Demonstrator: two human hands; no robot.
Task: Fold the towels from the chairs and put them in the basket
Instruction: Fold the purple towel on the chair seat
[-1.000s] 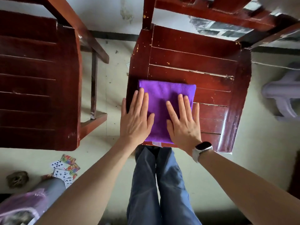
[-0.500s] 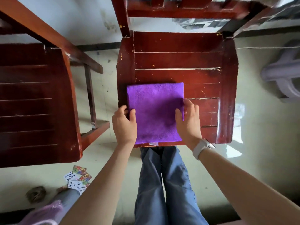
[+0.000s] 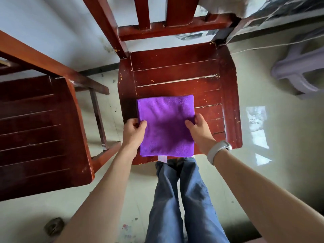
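From the head camera: one folded purple towel [image 3: 165, 125] lies on the seat of the nearer of two red wooden chairs [image 3: 177, 74]. The left hand [image 3: 134, 131] pinches its left edge, the right hand [image 3: 199, 128] its right edge. No basket shows here.

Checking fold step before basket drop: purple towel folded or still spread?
Folded. The purple towel is a compact, thick rectangle on the chair seat, left hand and right hand gripping its side edges.
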